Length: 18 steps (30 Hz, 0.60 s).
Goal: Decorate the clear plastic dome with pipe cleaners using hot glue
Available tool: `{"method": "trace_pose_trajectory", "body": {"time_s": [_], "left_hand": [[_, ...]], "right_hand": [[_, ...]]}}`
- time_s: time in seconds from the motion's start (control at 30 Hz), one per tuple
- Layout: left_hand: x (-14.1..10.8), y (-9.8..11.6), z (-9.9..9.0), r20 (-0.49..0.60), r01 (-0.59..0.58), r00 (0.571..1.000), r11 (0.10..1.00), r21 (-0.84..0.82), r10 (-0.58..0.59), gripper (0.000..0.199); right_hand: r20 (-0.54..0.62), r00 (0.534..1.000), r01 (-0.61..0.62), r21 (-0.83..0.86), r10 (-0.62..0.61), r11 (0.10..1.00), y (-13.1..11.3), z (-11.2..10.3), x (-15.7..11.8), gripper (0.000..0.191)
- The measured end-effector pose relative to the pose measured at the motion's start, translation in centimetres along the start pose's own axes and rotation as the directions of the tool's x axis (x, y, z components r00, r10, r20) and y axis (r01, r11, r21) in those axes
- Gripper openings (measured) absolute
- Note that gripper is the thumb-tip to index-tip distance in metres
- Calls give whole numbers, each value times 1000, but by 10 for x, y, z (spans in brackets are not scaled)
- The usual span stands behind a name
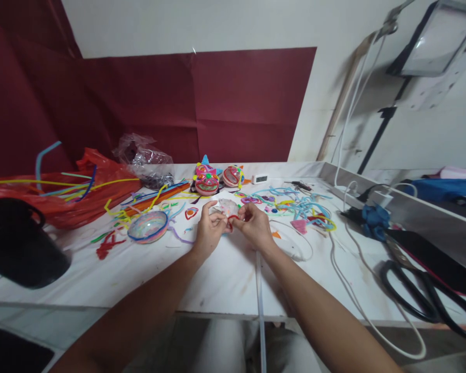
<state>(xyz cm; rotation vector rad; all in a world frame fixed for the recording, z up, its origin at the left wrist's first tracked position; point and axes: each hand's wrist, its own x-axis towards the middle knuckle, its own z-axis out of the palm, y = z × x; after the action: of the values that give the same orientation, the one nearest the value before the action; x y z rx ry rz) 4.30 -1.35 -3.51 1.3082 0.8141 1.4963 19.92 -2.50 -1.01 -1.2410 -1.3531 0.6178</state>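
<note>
My left hand (210, 228) and my right hand (253, 223) meet over the middle of the white table. Between their fingertips is a small red fuzzy strip (230, 224), bent into a curve. The fingers of both hands are pinched on it. Just behind them lies a pale, whitish round piece (228, 206), partly hidden by the fingers. To the left of my left hand is a small red, white and blue eye-shaped piece (191, 213). A shallow multicoloured bowl with a blue rim (148, 227) sits further left.
Two colourful round figures (206, 178) stand at the back near a small digital display (260, 178). Fuzzy strips (291, 203) lie scattered at right. Black-handled scissors (409, 292) and cables are at far right; a black mug (21, 243) and red bag (97, 181) at left.
</note>
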Motion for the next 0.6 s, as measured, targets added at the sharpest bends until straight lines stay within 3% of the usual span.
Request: {"method": "trace_pose_trajectory", "body": {"time_s": [0.6], "left_hand": [[2, -7, -3, 43, -90, 995, 991, 101, 86, 69]], "right_hand": [[32, 993, -121, 171, 117, 978, 8, 0, 4, 35]]}}
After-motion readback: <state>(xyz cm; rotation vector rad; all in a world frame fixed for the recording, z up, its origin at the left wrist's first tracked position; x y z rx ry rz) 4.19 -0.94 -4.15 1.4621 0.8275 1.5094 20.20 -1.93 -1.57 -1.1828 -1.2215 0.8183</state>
